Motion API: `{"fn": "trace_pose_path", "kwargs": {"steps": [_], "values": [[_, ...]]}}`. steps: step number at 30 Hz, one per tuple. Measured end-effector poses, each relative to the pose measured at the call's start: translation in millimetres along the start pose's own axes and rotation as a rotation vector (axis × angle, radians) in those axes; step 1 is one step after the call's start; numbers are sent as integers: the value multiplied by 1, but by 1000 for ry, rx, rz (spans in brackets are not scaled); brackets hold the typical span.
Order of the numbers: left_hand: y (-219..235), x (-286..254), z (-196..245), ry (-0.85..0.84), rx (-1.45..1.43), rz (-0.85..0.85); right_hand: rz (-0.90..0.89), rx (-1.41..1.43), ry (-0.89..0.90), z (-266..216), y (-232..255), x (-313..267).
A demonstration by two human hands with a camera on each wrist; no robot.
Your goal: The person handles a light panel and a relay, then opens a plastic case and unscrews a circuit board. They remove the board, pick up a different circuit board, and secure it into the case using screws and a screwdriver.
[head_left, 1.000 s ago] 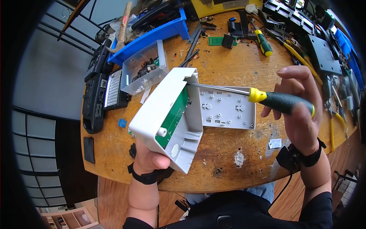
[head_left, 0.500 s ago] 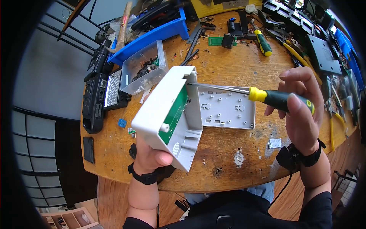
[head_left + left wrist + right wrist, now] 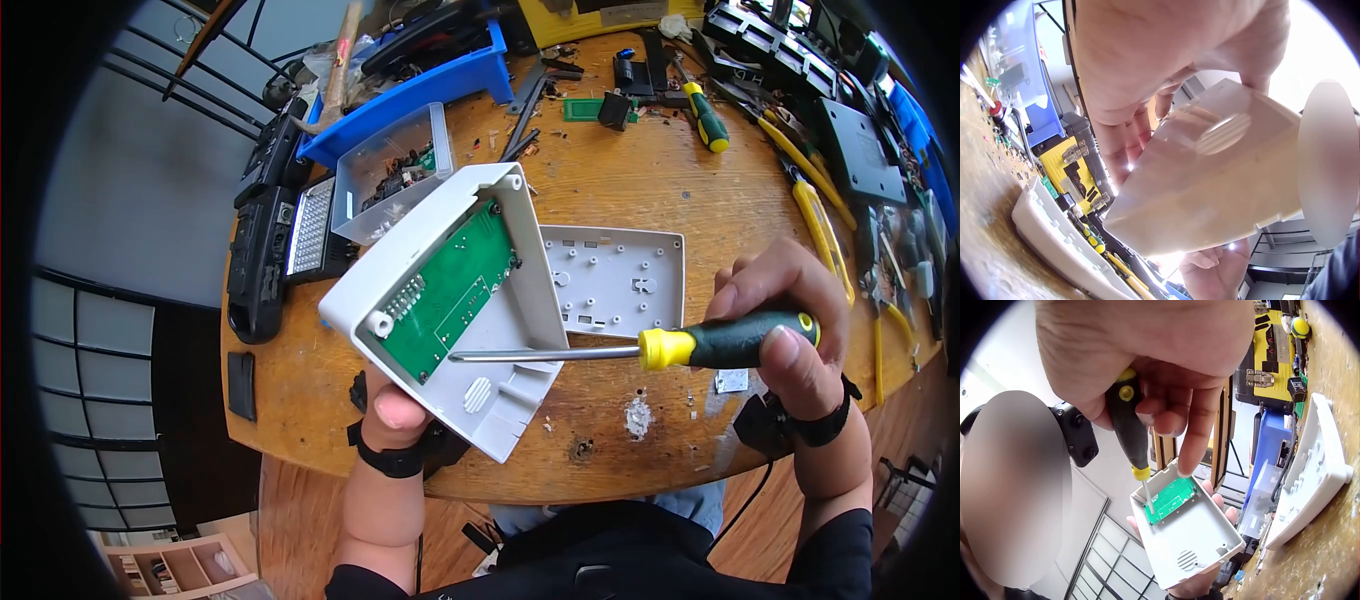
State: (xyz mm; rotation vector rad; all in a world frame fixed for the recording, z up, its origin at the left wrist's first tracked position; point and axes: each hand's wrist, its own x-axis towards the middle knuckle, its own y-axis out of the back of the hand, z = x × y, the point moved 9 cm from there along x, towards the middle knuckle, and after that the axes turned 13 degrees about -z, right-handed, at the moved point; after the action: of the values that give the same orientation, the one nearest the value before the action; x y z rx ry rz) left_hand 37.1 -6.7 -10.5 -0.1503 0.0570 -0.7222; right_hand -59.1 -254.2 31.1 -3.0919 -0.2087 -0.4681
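My left hand (image 3: 395, 412) holds a white plastic housing (image 3: 395, 262) from below, tilted so its inside faces up and to the right. A green circuit board (image 3: 455, 275) lies along the inside, with screws at its corners. My right hand (image 3: 800, 285) grips the dark green and yellow handle of a screwdriver (image 3: 745, 342). Its shaft points left across the housing's interior, the tip right by the board's lower edge near a corner screw. In the right wrist view the screwdriver (image 3: 1129, 428) reaches down to the board (image 3: 1172, 500). The left wrist view shows the housing's slotted outside (image 3: 1222, 134).
The matching white cover (image 3: 625, 275) lies on the wooden table behind the housing. A clear bin of parts (image 3: 440, 140) and a blue tray (image 3: 400, 95) stand at the back left. Another screwdriver (image 3: 708, 120), pliers (image 3: 885, 330) and a yellow cutter (image 3: 820, 235) lie to the right.
The screwdriver tip has moved from the housing's upper corner to the board's lower corner, and the right hand has come lower. The housing has turned to show more of the board.
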Motion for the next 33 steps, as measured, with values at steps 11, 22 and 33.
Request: {"fn": "trace_pose_path", "kwargs": {"steps": [11,22,33], "values": [[-3,-5,6,-44,44,-9,-27,45,-69,-1,-13,1],[-9,-4,19,-136,101,-34,-162,-406,307,-35,-33,-5],[-19,9,38,-420,169,-109,-105,-454,334,-45,-36,-12]]}}
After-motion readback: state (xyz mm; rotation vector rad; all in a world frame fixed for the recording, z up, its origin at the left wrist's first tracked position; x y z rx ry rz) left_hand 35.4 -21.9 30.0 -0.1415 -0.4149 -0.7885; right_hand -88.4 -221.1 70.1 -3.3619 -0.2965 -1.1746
